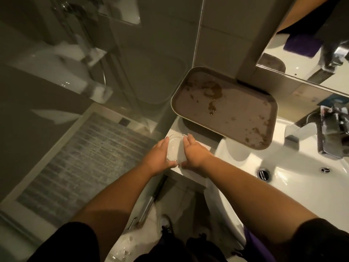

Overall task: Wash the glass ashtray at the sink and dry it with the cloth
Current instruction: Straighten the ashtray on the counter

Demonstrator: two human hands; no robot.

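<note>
The glass ashtray (174, 148) sits clamped between the left hand (160, 154) and right hand (194, 152), each grip closed on its rim.

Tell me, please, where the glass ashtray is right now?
The glass ashtray is between the left hand and right hand, over the white counter ledge left of the sink basin, just below the stained brown tray.

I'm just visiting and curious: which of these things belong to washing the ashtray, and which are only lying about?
For the job:
glass ashtray, held by left hand and right hand
sink
tap

Lying about:
stained brown tray
mirror
shower floor
</note>
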